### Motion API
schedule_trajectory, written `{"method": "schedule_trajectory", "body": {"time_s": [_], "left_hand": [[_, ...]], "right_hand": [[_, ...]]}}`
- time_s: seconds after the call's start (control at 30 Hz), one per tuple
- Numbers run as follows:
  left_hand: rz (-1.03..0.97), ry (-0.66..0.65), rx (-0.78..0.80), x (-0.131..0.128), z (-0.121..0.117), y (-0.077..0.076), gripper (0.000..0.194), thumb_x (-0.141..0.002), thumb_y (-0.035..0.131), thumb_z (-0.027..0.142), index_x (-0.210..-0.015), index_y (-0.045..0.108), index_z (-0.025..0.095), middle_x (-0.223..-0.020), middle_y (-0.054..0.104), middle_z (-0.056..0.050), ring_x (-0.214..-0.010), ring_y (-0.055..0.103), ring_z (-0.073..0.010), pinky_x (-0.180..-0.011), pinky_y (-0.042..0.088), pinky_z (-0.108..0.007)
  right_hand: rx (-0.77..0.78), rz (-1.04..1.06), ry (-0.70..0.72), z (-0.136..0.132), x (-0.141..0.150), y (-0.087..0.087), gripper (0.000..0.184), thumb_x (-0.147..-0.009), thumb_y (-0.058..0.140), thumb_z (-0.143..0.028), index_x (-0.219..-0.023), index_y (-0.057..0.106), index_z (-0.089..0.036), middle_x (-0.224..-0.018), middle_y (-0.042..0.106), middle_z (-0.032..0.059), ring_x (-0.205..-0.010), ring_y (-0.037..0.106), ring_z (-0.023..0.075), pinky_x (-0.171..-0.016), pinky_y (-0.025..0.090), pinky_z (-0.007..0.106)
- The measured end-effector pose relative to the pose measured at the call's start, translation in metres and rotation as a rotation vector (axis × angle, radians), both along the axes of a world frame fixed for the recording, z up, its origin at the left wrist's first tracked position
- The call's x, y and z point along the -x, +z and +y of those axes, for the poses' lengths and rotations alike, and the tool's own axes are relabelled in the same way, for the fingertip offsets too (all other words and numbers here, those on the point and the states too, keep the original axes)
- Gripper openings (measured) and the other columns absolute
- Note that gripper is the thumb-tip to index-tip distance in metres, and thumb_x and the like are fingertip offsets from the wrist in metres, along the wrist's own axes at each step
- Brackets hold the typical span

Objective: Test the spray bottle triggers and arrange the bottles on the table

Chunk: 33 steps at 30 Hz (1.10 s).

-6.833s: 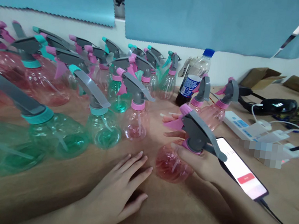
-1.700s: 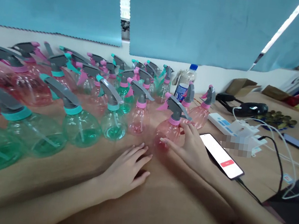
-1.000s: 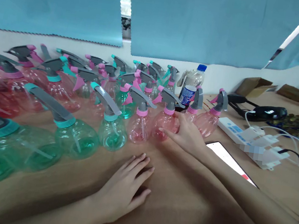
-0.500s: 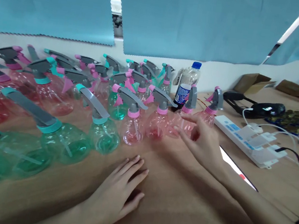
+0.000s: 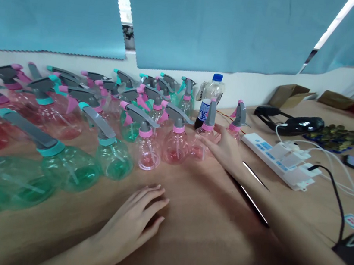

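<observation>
My left hand rests palm down on the table, fingers stretched out and holding nothing. My right hand is wrapped round the right side of a pink spray bottle with a grey and pink trigger head, its thumb across the front. Left of it stands another pink spray bottle, then a clear, pinkish one. Green spray bottles with turquoise collars continue the front row to the left. One more pink spray bottle stands behind my right hand, partly covered by it.
Several pink and green spray bottles crowd the back left. A drink bottle with a blue cap stands by the wall. At right are a power strip with cables, a black device, a pile of coins and phones, one phone under my forearm.
A pink spray bottle has been set into the front row and let go. My right hand has moved right to the neighbouring pink spray bottle. My left hand has stayed on the table.
</observation>
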<state>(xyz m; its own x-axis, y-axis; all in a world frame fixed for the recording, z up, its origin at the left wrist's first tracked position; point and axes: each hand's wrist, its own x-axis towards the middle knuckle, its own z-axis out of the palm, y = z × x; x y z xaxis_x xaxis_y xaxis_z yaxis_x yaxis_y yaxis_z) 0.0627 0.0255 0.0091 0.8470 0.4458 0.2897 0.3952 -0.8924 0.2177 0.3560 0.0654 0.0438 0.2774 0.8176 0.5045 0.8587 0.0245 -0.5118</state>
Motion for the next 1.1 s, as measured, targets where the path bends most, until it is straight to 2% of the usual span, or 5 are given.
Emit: {"method": "schedule_trajectory", "body": {"time_s": [0.23,0.5,0.63,0.8,1.1], "left_hand": [[-0.124,-0.006,0.189,-0.021,-0.008,0.014,0.026,-0.092,0.047,0.016,-0.116,0.055,0.023,-0.117,0.059,-0.006,-0.112,0.056,-0.0218,-0.096,0.047,-0.040],[-0.341,0.117,0.470,-0.069,0.003,0.003,0.049,-0.085,0.058,0.022,-0.129,0.039,0.025,-0.127,0.051,-0.006,-0.118,0.052,-0.0239,-0.095,0.047,-0.043],[-0.417,0.137,0.521,-0.089,0.006,-0.002,0.080,-0.077,0.071,0.032,-0.140,0.022,0.023,-0.144,0.034,-0.013,-0.130,0.039,-0.0297,-0.103,0.038,-0.050],[-0.466,0.043,0.629,-0.089,0.000,-0.002,0.084,-0.071,0.076,0.027,-0.138,0.025,0.022,-0.142,0.039,-0.013,-0.130,0.040,-0.0302,-0.105,0.035,-0.051],[-0.465,0.118,0.524,-0.060,-0.008,-0.006,0.093,-0.067,0.082,0.042,-0.138,0.025,0.025,-0.136,0.041,-0.012,-0.128,0.039,-0.0333,-0.103,0.035,-0.054]], "right_hand": [[0.072,-0.010,-0.076,-0.005,0.007,-0.001,0.061,-0.082,0.047,-0.063,-0.112,0.058,-0.011,-0.107,0.068,0.0188,-0.097,0.064,0.0361,-0.076,0.047,0.043],[0.140,-0.102,-0.060,-0.067,0.016,0.008,0.058,-0.076,0.051,-0.068,-0.101,0.058,-0.016,-0.091,0.070,0.0133,-0.076,0.066,0.0340,-0.056,0.043,0.037],[0.051,-0.044,0.164,-0.092,0.023,0.006,0.051,-0.077,0.059,-0.059,-0.103,0.058,-0.015,-0.091,0.068,0.0105,-0.083,0.064,0.0279,-0.068,0.047,0.038],[0.123,0.153,0.464,-0.108,0.030,0.013,0.040,-0.080,0.064,-0.044,-0.112,0.056,-0.021,-0.108,0.066,0.0064,-0.100,0.062,0.0236,-0.087,0.047,0.040],[-0.029,0.478,0.622,-0.089,0.065,0.018,0.067,-0.071,0.075,-0.038,-0.129,0.042,-0.026,-0.131,0.053,0.0087,-0.114,0.055,0.0252,-0.093,0.049,0.044]]}}
